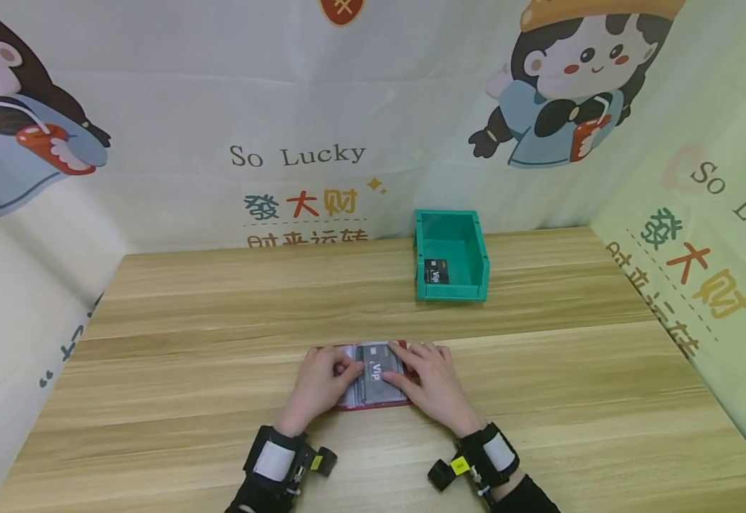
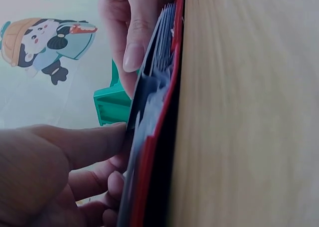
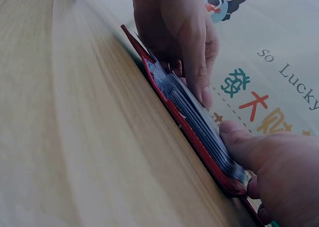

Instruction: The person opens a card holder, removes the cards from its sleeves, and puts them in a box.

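Note:
A red card holder (image 1: 373,408) lies spread on the table, with clear sleeves (image 3: 199,132) stacked on its right side. A dark card (image 1: 375,370) marked "Vip" shows on the top sleeve, looking greyish as if under plastic. My left hand (image 1: 321,377) is at the card's left edge, thumb and curled fingers pinching there; its fingertips are partly hidden. My right hand (image 1: 433,381) grips the holder's right side, thumb (image 3: 237,134) on top and fingers at the edge. In the left wrist view the sleeves (image 2: 164,42) stand slightly apart beneath the card.
Behind the holder, near the back edge of the wooden table (image 1: 219,306), stands a green open-front bin (image 1: 452,292). Another black "Vip" card (image 1: 436,271) lies inside it at the front left. A printed cloth (image 1: 187,121) hangs along the back and sides.

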`<state>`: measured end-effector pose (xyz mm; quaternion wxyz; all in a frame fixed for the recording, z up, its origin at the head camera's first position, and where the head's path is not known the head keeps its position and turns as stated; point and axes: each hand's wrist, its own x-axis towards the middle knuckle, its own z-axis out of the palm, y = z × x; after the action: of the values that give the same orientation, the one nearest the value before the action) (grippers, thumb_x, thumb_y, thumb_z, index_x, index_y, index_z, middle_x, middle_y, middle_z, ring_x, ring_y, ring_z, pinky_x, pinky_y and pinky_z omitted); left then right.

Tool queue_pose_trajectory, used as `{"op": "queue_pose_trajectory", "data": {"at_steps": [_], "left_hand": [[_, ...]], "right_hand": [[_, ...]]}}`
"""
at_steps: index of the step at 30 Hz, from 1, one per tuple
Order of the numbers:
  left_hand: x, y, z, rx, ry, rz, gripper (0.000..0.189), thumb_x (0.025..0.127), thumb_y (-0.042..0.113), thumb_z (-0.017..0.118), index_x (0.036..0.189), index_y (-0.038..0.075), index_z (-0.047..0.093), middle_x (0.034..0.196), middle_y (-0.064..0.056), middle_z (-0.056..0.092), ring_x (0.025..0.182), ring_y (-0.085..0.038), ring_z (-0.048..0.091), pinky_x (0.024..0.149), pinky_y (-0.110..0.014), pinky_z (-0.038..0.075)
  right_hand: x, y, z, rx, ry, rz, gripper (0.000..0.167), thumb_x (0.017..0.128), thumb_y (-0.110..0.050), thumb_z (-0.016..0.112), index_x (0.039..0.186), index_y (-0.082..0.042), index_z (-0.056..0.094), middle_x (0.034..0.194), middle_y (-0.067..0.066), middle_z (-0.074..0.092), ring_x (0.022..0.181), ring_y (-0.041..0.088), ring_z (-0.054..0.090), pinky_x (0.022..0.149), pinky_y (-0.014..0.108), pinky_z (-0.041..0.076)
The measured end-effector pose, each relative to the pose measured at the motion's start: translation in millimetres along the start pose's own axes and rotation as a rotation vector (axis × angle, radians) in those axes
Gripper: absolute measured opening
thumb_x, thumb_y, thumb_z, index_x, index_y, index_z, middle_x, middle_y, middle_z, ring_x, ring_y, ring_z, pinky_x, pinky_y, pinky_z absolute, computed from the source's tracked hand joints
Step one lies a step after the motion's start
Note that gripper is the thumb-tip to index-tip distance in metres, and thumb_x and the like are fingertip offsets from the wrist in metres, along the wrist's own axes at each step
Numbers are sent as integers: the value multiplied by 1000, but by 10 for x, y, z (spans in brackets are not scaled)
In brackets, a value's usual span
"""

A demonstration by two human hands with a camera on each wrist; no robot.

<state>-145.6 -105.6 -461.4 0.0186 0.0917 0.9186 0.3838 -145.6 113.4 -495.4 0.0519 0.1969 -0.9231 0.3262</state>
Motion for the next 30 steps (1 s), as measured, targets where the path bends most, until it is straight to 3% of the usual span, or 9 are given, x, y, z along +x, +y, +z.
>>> {"op": "queue_pose_trajectory", "data": {"at_steps": [9,20,23,30], "left_hand": [[19,-94,-68,-71,-67,-21,15,98,14,73,85,6,73,79,-2,57,77,-15,47,70,-26,35],[58,-283,-186,-169,-121,9,16,98,16,73,88,4,73,78,0,61,69,-9,48,62,-22,38],[64,-346,-223,-211,-148,20,16,99,16,71,93,2,73,82,-2,63,72,-10,50,65,-22,40],[70,-458,-270,-306,-194,-69,17,102,17,68,105,2,75,110,-11,69,94,-17,54,80,-27,43]], "right_hand": [[0,5,6,-5,6,-12,52,96,-32,77,140,-5,68,87,-3,54,90,17,47,95,45,33],[1,2,6,0,7,-6,51,96,-30,77,138,-5,68,85,-4,52,89,16,45,95,45,33],[0,-2,3,7,6,2,50,95,-30,78,138,-4,69,85,-4,53,88,17,45,95,46,33],[-1,-9,-6,24,4,9,50,95,-29,78,138,-4,68,88,-2,58,90,17,45,96,47,33]]}}
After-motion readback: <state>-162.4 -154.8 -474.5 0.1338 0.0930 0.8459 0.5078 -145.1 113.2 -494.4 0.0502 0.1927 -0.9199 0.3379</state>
